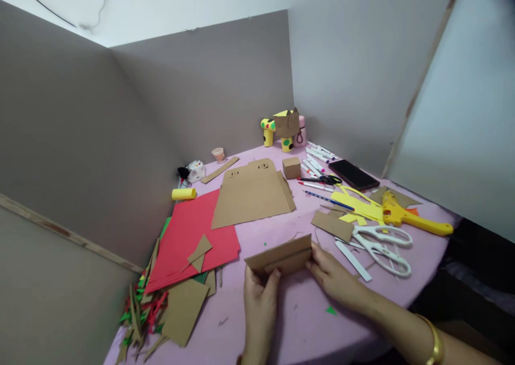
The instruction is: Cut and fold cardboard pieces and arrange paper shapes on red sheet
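Observation:
A folded piece of brown cardboard is held between both hands above the front of the table. My left hand grips its left end from below, with the thumb pressed on the near face. At the right end, my right hand pinches the cardboard between thumb and fingers. Beyond it lies a large flat cardboard cutout with a tab and small slots along its far edge. White-handled scissors rest to the right of my right hand, beside a small cardboard strip.
A yellow glue gun, a phone, several markers and black scissors lie on the right. Red sheets and cardboard scraps cover the left. A cardboard box figure stands at the back by grey partitions.

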Motion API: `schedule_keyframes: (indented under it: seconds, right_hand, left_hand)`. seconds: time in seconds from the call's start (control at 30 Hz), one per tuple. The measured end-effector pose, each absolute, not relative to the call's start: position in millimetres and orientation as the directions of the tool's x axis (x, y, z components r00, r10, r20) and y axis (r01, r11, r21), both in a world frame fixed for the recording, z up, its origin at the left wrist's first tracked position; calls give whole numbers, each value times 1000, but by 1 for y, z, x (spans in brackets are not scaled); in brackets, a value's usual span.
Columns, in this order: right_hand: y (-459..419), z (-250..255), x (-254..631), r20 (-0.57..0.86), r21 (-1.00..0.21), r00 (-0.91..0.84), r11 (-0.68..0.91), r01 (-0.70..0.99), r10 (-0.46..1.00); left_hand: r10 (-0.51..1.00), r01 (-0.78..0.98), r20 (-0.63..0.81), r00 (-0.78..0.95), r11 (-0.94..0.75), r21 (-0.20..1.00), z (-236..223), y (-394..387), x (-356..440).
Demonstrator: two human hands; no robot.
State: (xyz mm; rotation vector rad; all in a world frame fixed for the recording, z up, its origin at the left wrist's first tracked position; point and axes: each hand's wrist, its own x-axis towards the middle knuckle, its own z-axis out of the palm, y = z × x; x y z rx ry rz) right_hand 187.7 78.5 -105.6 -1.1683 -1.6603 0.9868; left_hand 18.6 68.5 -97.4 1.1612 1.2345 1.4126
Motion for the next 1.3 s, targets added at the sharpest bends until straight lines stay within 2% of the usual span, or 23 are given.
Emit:
schedule_keyframes:
  seconds: [0.1, 0.23, 0.3, 0.43, 0.63, 1.1, 1.3]
  right_hand:
    - [78, -107, 188, 185, -929, -185, 233, 288, 965]
    - [76, -108, 187, 175, -924, -165, 220, 312, 971]
    - [75, -108, 187, 168, -927, -160, 211, 310, 973]
    - [73, -110, 187, 137, -939, -120, 167, 302, 983]
    - [72, -111, 185, 133, -941, -140, 170, 293, 981]
    - [72, -110, 185, 125, -946, -180, 172, 276, 976]
    - [71, -105, 185, 29, -963, -216, 85, 254, 976]
  left_hand:
    - [973, 5, 114, -202, -115, 993, -96, 65, 26]
    - [864, 41, 147, -482, -146, 988, -96, 57, 41]
    - [829, 99, 169, -534, -137, 986, -96, 54, 48]
    - [850, 231, 193, -490, -87, 969, -100, 50, 55]
    - [855, 228, 203, -477, -103, 968, -103, 48, 61]
    - [813, 44, 101, -574, -93, 995, -90, 57, 68]
    - [803, 2, 90, -589, -110, 994, -91, 58, 71]
